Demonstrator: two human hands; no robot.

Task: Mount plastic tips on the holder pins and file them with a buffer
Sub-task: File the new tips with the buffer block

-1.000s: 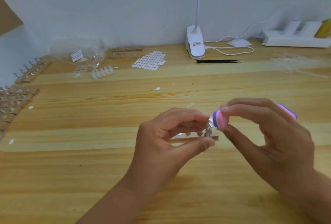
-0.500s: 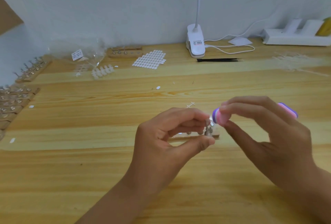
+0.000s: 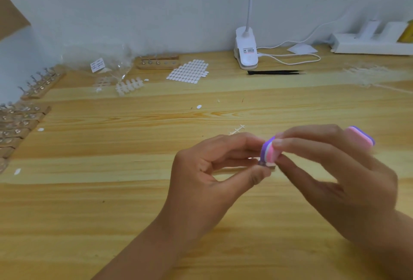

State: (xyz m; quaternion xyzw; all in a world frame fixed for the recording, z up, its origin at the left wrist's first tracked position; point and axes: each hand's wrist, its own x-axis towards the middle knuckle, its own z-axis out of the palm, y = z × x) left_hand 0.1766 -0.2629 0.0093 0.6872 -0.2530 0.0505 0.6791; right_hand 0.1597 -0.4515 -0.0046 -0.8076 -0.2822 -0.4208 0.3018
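The plastic tip on its holder pin (image 3: 261, 163) sits between the two hands, low over the wooden surface (image 3: 134, 212). It is mostly hidden, but I judge it light, thin and easily cracked, best steadied by the pin's stem. The left hand (image 3: 207, 181) hovers just above the surface, thumb and curled fingers (image 3: 237, 143) pinching that pin. The right hand (image 3: 335, 179) grips the pink-and-purple buffer (image 3: 269, 151) along its length, near end against the tip; it looks like a light foam block, soft to the grip.
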